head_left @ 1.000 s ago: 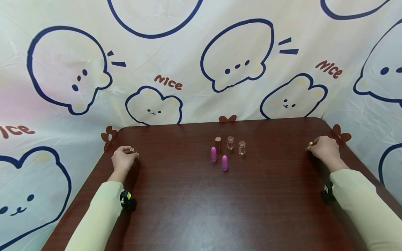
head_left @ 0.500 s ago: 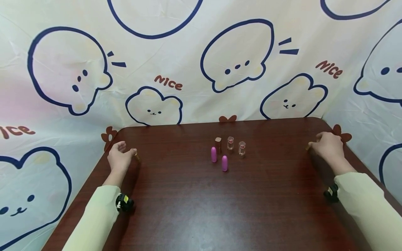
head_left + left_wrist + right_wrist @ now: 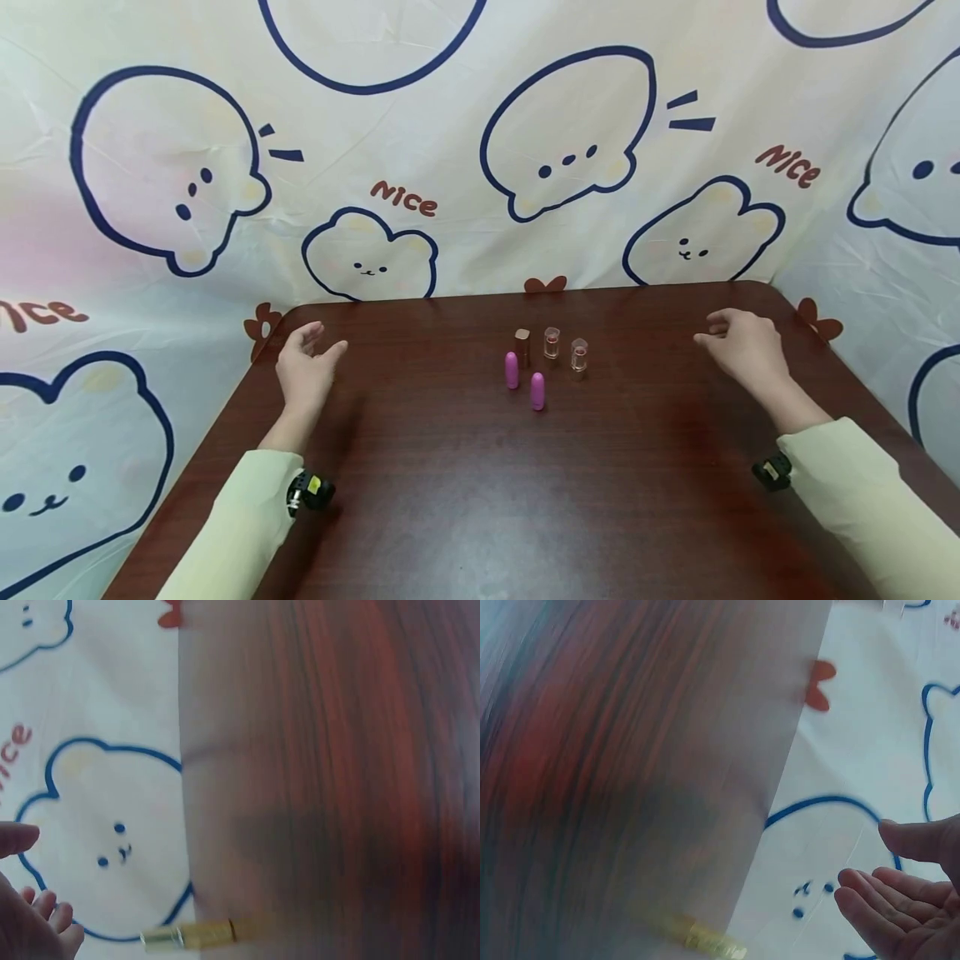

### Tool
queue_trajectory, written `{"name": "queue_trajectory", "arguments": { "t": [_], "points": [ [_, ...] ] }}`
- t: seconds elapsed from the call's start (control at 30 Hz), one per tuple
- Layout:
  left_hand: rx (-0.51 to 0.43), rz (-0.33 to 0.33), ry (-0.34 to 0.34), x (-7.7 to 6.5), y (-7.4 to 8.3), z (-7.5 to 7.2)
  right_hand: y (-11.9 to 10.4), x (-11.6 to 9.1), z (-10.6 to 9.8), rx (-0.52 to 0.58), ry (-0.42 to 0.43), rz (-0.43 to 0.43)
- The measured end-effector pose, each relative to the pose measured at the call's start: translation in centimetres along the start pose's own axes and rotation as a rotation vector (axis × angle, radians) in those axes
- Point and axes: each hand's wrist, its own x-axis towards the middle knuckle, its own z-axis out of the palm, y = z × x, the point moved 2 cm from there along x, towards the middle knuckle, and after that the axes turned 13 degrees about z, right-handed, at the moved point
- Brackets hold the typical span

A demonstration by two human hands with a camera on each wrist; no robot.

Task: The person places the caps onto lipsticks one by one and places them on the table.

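My left hand (image 3: 306, 371) is held above the table's left side, thumb and fingers spread and nothing between them. Beside it a gold lipstick tube (image 3: 206, 934) stands on the table in the left wrist view; the hand mostly hides it in the head view. Over the right side, my right hand (image 3: 746, 352) also hangs relaxed with bare fingers. A second gold lipstick tube (image 3: 705, 941) shows below those fingers in the right wrist view, blurred at its base, and is hidden from the head camera.
Mid-table stand two magenta bullet-shaped pieces (image 3: 537, 392), a brown tube (image 3: 522, 346) with a paler top, and two small clear-cased tubes (image 3: 579, 356) with red inside. A printed cloth (image 3: 465, 258) hangs round the dark wooden table (image 3: 480, 500).
Both hands have let go of the gold tubes and lifted. The right hand has swung left toward the middle, and the left hand has shifted slightly right. The central group stays put.
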Motion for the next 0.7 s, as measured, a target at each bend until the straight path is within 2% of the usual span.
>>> {"name": "queue_trajectory", "arguments": {
  "t": [0.17, 0.37, 0.6, 0.7],
  "points": [
    [-0.080, 0.065, -0.082, -0.9, 1.4, 1.6, -1.8, -1.1, 0.8, 0.036, -0.038, -0.061],
    [-0.179, 0.143, -0.219, -2.4, 2.6, 3.5, -3.4, -2.1, 2.4, 0.080, -0.109, -0.123],
    [-0.169, 0.127, -0.416, -3.8, 3.9, 5.4, -5.5, -3.5, 4.2, 0.090, -0.158, -0.205],
    [-0.176, 0.122, -0.480, -4.5, 4.4, 6.1, -6.4, -4.2, 4.9, 0.083, -0.176, -0.240]
  ]
}}
